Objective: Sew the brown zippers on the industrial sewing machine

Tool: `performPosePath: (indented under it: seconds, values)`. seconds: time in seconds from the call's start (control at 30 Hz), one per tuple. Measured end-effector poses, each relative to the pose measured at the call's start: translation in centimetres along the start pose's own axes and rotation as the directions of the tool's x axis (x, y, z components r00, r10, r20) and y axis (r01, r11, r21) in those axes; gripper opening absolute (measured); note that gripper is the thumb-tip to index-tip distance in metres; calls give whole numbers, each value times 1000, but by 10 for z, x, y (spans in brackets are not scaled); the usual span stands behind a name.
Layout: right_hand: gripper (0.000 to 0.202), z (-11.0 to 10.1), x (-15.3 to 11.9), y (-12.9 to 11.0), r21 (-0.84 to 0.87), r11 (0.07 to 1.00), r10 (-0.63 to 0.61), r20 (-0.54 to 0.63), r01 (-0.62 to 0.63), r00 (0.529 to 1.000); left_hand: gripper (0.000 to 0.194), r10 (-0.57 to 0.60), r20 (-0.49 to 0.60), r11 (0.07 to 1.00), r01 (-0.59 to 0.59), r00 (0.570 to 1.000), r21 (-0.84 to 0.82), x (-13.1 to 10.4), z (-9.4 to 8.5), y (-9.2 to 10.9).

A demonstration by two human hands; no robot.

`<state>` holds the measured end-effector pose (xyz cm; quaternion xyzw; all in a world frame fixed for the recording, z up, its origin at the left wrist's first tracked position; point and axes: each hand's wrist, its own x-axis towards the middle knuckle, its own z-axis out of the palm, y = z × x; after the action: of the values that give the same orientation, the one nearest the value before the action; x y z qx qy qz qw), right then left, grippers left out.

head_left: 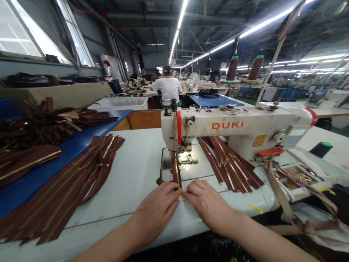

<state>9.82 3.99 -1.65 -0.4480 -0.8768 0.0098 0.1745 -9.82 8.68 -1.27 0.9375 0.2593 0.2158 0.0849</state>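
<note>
both hands flat on white table (131, 174), left hand (156, 209) and right hand (208, 203) fingertips pinching near end of brown zipper strip (176, 171), strip running under duki sewing machine (234, 133) presser foot.

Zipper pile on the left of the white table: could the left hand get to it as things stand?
Probably yes. The left hand rests at the zipper strip under the sewing machine, and only bare table lies between it and the zipper pile.
</note>
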Motion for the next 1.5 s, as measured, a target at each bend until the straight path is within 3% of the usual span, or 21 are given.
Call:
performPosePath:
  seconds: [0.13,0.23,0.3,0.43,0.73,1.13,1.5]
  values:
    - [26,-2,4,19,250,968,-22,-19,26,1000,29,-3,9,1000,2,1000,11,-3,1,-1]
    - [24,6,22,33,339,936,134,-110,-89,985,31,3,11,999,-3,1000,32,-4,3,-3]
    - [19,11,38,40,291,941,221,-152,-170,963,32,17,8,999,-17,1000,51,-4,3,-4]
    - [17,18,61,42,110,979,183,-129,-169,975,33,36,-4,996,-36,999,77,-5,3,-5]
    - [16,20,59,38,-132,988,62,-104,-76,993,32,58,-21,993,-55,998,102,-6,5,-6]
    - [18,23,53,35,-175,984,-16,-162,-12,987,32,51,-7,993,-50,999,106,-7,6,-6]
    - [13,20,62,41,-225,974,-30,-115,4,993,29,-6,28,995,3,1000,97,3,3,-10]
